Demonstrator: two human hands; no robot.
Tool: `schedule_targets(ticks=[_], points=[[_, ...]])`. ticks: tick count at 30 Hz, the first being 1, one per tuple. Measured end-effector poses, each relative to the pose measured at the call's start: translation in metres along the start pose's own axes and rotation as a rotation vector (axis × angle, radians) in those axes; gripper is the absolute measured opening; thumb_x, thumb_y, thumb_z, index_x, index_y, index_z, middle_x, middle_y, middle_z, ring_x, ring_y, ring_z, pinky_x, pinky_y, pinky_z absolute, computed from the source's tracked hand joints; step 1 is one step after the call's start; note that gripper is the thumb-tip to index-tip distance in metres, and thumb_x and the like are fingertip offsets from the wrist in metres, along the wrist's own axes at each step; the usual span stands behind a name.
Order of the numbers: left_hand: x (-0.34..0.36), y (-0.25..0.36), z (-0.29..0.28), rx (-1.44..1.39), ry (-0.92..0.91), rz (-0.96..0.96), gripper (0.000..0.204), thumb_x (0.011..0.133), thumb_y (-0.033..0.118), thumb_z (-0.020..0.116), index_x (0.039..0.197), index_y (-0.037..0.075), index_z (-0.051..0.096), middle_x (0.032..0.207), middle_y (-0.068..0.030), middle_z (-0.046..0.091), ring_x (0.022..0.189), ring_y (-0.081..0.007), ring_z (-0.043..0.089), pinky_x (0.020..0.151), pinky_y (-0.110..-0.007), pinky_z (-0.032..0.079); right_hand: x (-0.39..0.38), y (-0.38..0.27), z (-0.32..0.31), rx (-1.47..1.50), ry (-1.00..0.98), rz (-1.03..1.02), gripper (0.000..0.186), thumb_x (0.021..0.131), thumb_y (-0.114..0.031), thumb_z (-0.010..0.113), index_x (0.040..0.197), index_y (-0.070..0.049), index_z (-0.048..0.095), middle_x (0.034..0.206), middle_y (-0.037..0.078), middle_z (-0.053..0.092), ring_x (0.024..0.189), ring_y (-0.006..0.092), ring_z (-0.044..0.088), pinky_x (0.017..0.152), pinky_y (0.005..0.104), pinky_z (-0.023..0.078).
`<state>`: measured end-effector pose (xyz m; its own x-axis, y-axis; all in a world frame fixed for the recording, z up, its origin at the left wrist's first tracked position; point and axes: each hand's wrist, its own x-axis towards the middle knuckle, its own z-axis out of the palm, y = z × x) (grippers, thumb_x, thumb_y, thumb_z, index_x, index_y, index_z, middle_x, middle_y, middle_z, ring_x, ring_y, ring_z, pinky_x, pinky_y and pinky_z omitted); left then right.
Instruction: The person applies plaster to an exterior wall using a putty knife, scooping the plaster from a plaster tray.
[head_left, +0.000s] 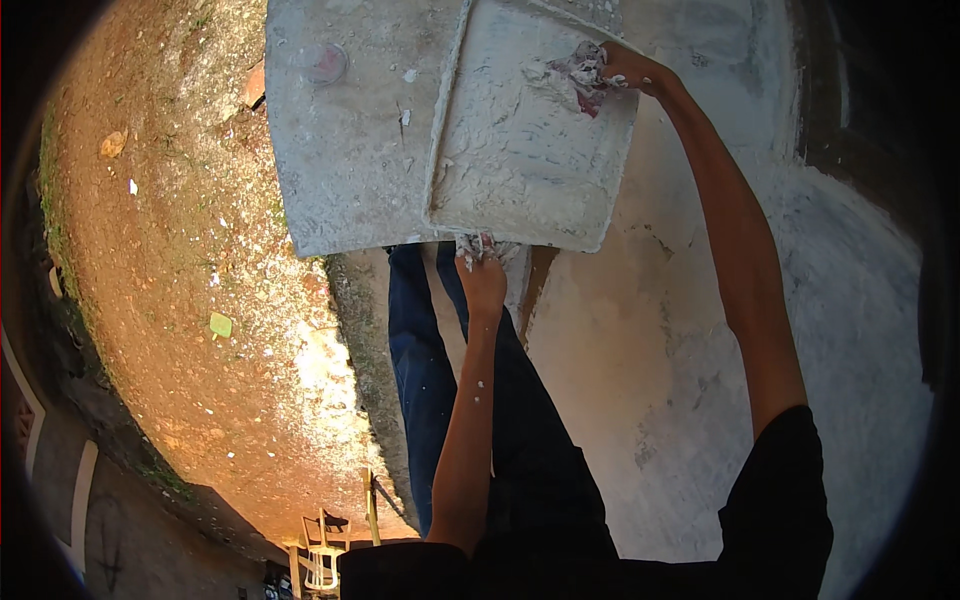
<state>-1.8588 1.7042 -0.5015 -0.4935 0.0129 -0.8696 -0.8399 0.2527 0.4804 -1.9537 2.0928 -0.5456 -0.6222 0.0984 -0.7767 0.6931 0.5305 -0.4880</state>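
A shallow rectangular tray (520,205), coated with pale wet paste, lies at the front of a grey slab. At its near edge is my left hand (482,272), its paste-covered fingers closed at the rim. My right hand (628,70) reaches over the tray's far right part. It is closed around a crumpled wad (583,72), whitish with dark red patches, which looks like a paste-soaked rag. The wad touches the smeared surface of the tray. Paste hides the fingertips of both hands.
The grey slab (350,170) extends left of the tray, with a small round pinkish lid-like thing (325,63) on it. Sunlit earth (200,300) lies to the left, and a pale, stained concrete floor (700,400) to the right. A wooden chair (322,560) stands at the bottom left.
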Motion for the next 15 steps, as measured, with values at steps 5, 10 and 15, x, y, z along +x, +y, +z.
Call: schedule_targets(ticks=[5,10,15], points=[[0.009,-0.014,-0.006,0.177,-0.037,0.099,0.056,0.090,0.040,0.048,0.118,-0.007,0.038,0.104,-0.0187,0.051,0.085,-0.0224,0.053,0.071,-0.029,0.044,0.016,-0.053,0.010,-0.283,-0.020,-0.009,0.046,0.062,-0.009,0.057,0.102,0.011,0.048,0.088,0.013,0.056,0.074,0.0185,0.049,0.067,0.0299,0.043],[0.004,-0.008,0.000,0.158,0.013,0.152,0.056,0.089,0.040,0.050,0.118,-0.006,0.038,0.102,-0.0177,0.050,0.086,-0.0240,0.053,0.076,-0.030,0.043,0.024,-0.036,0.017,-0.287,0.064,0.060,0.041,0.063,-0.009,0.058,0.099,0.010,0.048,0.084,0.016,0.055,0.067,0.0197,0.049,0.057,0.0327,0.043],[0.000,0.013,-0.004,0.040,-0.090,-0.118,0.034,0.092,0.020,0.047,0.108,-0.009,0.047,0.103,-0.0225,0.051,0.092,-0.0248,0.050,0.081,-0.035,0.039,0.010,-0.075,0.026,-0.427,-0.031,-0.039,0.037,0.063,-0.007,0.059,0.095,0.008,0.049,0.081,0.018,0.056,0.069,0.0228,0.054,0.061,0.0369,0.043]])
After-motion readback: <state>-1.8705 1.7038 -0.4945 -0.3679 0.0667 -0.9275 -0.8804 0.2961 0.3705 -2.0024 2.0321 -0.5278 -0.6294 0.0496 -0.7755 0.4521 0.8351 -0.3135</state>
